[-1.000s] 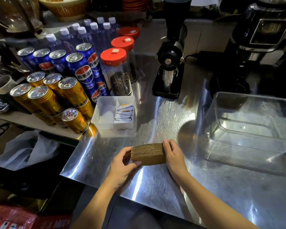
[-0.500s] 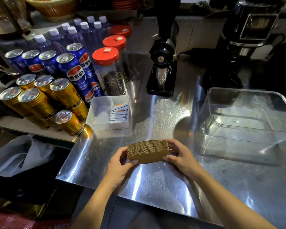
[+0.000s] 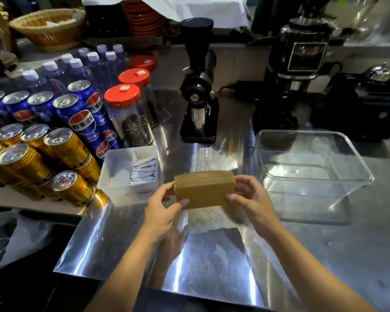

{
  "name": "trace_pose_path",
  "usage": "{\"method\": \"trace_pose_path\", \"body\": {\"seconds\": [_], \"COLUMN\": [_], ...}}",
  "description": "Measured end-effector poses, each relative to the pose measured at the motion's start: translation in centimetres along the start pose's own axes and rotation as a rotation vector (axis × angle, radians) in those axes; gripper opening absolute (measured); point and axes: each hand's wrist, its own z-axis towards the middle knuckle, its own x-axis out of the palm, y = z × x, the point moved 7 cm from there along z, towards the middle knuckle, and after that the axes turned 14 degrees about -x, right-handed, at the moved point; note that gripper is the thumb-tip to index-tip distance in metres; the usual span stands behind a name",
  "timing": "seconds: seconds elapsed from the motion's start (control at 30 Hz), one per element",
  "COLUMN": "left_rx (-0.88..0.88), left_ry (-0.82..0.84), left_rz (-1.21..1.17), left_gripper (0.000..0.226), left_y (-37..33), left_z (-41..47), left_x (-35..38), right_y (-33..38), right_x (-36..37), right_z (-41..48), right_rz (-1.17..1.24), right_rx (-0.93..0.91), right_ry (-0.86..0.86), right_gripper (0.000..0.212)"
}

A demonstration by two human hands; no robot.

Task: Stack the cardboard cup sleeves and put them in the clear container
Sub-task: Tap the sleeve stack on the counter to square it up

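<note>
A neat stack of brown cardboard cup sleeves [image 3: 204, 190] is held above the steel counter [image 3: 212, 255], in the middle of the view. My left hand [image 3: 161, 212] grips its left end and my right hand [image 3: 251, 199] grips its right end. The clear container [image 3: 311, 174] stands empty on the counter just to the right of the stack, its near left corner close to my right hand.
A small white tray with sachets [image 3: 131, 170] sits left of the stack. Gold cans [image 3: 41, 158], blue cans [image 3: 81, 118] and red-lidded jars [image 3: 126, 113] crowd the left. A black grinder [image 3: 198, 86] and coffee machines [image 3: 302, 70] stand behind.
The stack rested on the counter between my hands; now both hands have lifted it off the surface and tilted its broad face toward me, slightly nearer the container.
</note>
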Motion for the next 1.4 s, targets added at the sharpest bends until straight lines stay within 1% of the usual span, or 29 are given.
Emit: {"method": "trace_pose_path", "body": {"seconds": [0.17, 0.3, 0.4, 0.5, 0.6, 0.7, 0.8, 0.87, 0.93, 1.03, 1.1, 1.17, 1.23, 1.3, 1.33, 1.37, 1.4], "left_rx": [0.114, 0.163, 0.188, 0.184, 0.125, 0.023, -0.124, -0.265, -0.356, -0.425, -0.487, -0.509, -0.504, -0.503, -0.511, -0.517, -0.530], "left_ry": [0.093, 0.183, 0.242, 0.293, 0.302, 0.291, 0.310, 0.337, 0.356, 0.266, 0.216, 0.198, 0.212, 0.211, 0.204, 0.193, 0.181], "left_rz": [-0.042, -0.104, -0.128, -0.104, -0.050, 0.019, 0.109, 0.093, 0.082, 0.112, 0.104, 0.115, 0.131, 0.136, 0.133, 0.138, 0.144], "left_gripper": [0.044, 0.045, 0.041, 0.032, 0.030, 0.032, 0.025, 0.018, 0.022, 0.030, 0.031, 0.029, 0.025, 0.014, 0.006, 0.003, 0.005], "left_y": [-6.0, -9.8, -12.3, -13.7, -13.5, -12.6, -11.0, -10.0, -9.3, -8.8, -8.2, -7.8, -7.4, -7.0, -6.6, -6.4, -5.9], "left_z": [2.0, 3.3, 4.0, 4.7, 5.6, 6.8, 7.9, 8.1, 8.5, 9.7, 10.3, 10.9, 11.6, 12.2, 12.4, 12.6, 12.8], "left_x": [4.3, 8.6, 12.1, 15.8, 19.4, 22.5, 25.1, 26.2, 27.3, 28.6, 29.7, 30.5, 31.0, 31.2, 31.3, 31.3, 31.4], "right_y": [4.7, 7.4, 8.9, 9.3, 8.4, 7.1, 5.2, 4.1, 3.0, 1.6, 0.8, 0.2, -0.4, -0.9, -1.2, -1.4, -1.7], "right_x": [-4.6, -8.5, -11.6, -14.9, -17.9, -20.3, -22.4, -23.5, -24.3, -24.9, -25.4, -26.0, -26.2, -26.2, -26.2, -26.2, -26.2], "right_z": [2.7, 4.2, 5.2, 6.2, 7.0, 7.6, 8.1, 8.5, 9.0, 9.6, 10.0, 10.4, 10.8, 11.2, 11.4, 11.6, 11.8], "right_rz": [0.002, -0.034, -0.047, -0.048, -0.039, -0.065, -0.103, -0.139, -0.177, -0.193, -0.201, -0.201, -0.196, -0.195, -0.204, -0.220, -0.233], "right_rx": [-0.107, -0.149, -0.153, -0.096, 0.000, 0.108, 0.225, 0.300, 0.375, 0.476, 0.520, 0.554, 0.580, 0.610, 0.621, 0.632, 0.634], "right_ry": [-0.152, -0.213, -0.272, -0.344, -0.394, -0.408, -0.419, -0.414, -0.400, -0.376, -0.378, -0.399, -0.390, -0.378, -0.375, -0.368, -0.365], "right_gripper": [0.038, 0.036, 0.033, 0.031, 0.035, 0.032, 0.034, 0.036, 0.036, 0.034, 0.032, 0.029, 0.024, 0.011, 0.010, 0.014, 0.017]}}
